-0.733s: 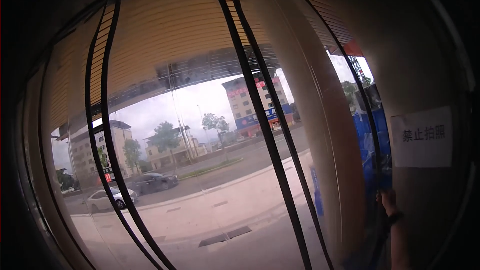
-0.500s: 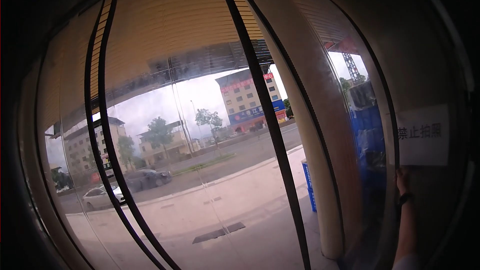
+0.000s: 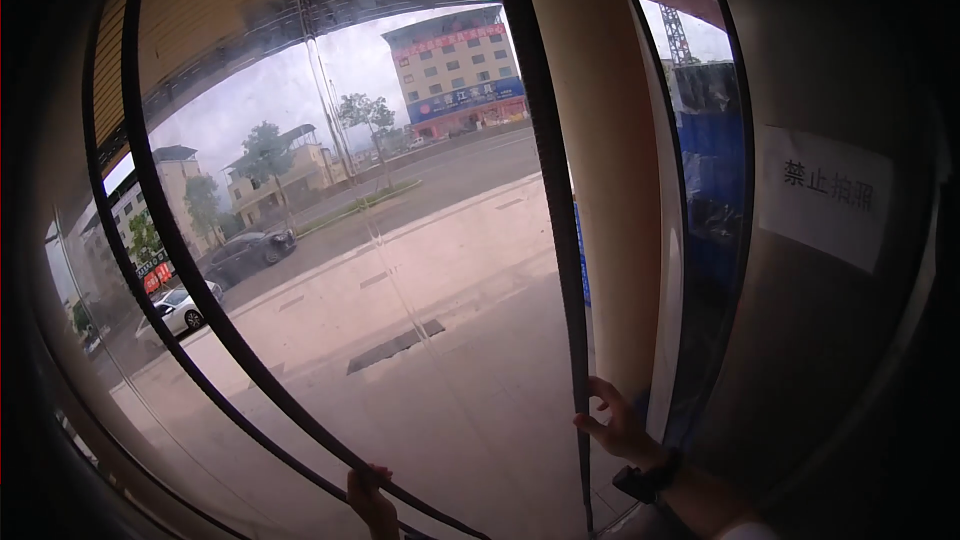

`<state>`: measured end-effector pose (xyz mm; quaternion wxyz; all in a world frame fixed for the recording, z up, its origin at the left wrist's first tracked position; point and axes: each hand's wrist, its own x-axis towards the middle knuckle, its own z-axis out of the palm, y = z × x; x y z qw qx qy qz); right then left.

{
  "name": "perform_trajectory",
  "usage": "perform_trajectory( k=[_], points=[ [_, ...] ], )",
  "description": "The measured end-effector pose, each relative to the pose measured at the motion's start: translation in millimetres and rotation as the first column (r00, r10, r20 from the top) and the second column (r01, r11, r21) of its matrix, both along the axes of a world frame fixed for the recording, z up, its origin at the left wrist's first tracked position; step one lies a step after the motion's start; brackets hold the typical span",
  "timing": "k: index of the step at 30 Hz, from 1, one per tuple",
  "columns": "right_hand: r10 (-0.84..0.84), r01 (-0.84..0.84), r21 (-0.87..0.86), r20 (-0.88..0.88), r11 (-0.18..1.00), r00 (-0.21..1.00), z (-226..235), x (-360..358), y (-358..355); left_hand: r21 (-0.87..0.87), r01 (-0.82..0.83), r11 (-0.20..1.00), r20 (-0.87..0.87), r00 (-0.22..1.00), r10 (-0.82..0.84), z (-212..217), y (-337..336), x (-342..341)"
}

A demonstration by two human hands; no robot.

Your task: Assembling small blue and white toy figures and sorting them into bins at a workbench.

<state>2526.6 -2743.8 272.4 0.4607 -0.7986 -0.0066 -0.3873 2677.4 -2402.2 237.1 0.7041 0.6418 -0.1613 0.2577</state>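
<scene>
A clear plastic door curtain [image 3: 430, 270] with dark edging strips hangs in front of me. At the bottom, my left hand [image 3: 372, 502] is closed around the dark edge on the panel's left side, its fingers lapping over the strip. My right hand [image 3: 622, 432], a dark watch [image 3: 648, 477] on its wrist, is at the dark edge on the other side. Its thumb lies across that strip and its index finger is bent against it. The remaining fingers of both hands are partly hidden.
Beside the opening stands a round beige column [image 3: 620, 170]. Blue crates or wrapped goods [image 3: 712, 170] show through the panel at right. A white paper sign [image 3: 825, 195] is on the dark wall. Outside are pavement [image 3: 480, 300], a dark car [image 3: 248, 252] and a white car [image 3: 180, 312].
My right hand has left the far-right edge by the sign and come left and lower to another strip. My left hand has entered at the bottom. The whole view has shifted and tilted.
</scene>
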Motion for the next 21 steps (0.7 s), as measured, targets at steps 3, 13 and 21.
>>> perform_trajectory(
  k=[3, 13, 21],
  points=[
    [-0.197, 0.176, 0.200, 0.093, 0.964, 0.976, -28, 17, -18, -0.008, 0.007, 1.000, -0.006, 1.000, -0.007, 5, -19, -6],
    [-0.354, 0.346, 0.155, 0.022, 0.925, 0.935, 13, 62, -81, 0.036, -0.116, 0.993, -0.075, 0.990, 0.118, 40, -31, -19],
    [-0.340, 0.358, -0.226, 0.119, 0.906, 0.933, -69, -12, -20, 0.561, -0.006, 0.828, -0.323, 0.919, 0.226, -61, 14, -130]
  ],
)
